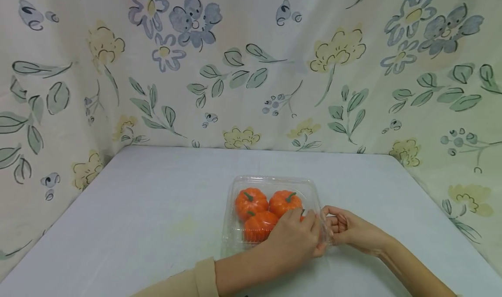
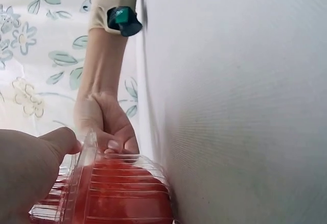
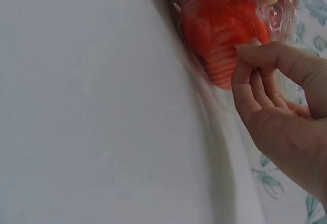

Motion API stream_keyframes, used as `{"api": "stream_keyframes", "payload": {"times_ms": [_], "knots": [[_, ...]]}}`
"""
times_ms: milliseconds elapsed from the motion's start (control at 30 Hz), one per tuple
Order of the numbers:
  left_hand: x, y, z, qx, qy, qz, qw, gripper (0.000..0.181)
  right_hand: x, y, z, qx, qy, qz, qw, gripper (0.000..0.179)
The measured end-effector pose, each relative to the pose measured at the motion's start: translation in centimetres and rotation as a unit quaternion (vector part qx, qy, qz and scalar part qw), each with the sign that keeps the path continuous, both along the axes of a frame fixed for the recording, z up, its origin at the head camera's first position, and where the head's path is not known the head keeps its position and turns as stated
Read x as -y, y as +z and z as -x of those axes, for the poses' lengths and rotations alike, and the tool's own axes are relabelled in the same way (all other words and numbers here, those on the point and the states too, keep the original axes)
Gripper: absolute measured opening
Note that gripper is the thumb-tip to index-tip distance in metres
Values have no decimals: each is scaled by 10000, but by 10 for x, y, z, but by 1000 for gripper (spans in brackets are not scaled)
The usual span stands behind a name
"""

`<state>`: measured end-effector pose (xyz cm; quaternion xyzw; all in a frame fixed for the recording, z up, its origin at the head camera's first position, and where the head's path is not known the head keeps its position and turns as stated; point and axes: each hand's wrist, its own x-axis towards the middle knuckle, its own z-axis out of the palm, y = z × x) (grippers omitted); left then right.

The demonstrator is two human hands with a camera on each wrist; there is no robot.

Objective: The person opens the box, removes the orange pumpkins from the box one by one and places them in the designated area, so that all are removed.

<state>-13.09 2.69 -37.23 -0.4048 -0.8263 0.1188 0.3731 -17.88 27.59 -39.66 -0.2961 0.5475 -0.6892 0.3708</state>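
A clear plastic clamshell box [image 1: 274, 181] stands on the table with several small orange pumpkins [image 1: 251, 203] inside, their green stems upward. My left hand [image 1: 292, 238] reaches across the front of the box and grips its right-hand edge, fingers bent over the lid and hiding part of one pumpkin. At that same side, my right hand [image 1: 349, 229] pinches the rim between thumb and curled fingers. The left wrist view shows the ribbed wall of the box [image 2: 127, 188] close to both hands. In the right wrist view, the box is blurred beside the right fingers.
A white-covered table [image 1: 157, 201] spreads around the box. Behind it and at the sides hangs a floral curtain [image 1: 243, 105]. A dark and green device [image 2: 122, 21] sits on the right sleeve's cuff.
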Motion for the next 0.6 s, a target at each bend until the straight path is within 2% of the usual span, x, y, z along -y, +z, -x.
{"api": "stream_keyframes", "payload": {"times_ms": [467, 600], "knots": [[3, 6, 1, 194, -58, 215, 9996, 59, -3, 5, 0, 83, -126, -318, 9994, 52], [4, 7, 0, 290, -38, 156, 9995, 61, -4, 5, 0, 7, -142, -373, 9992, 47]]}}
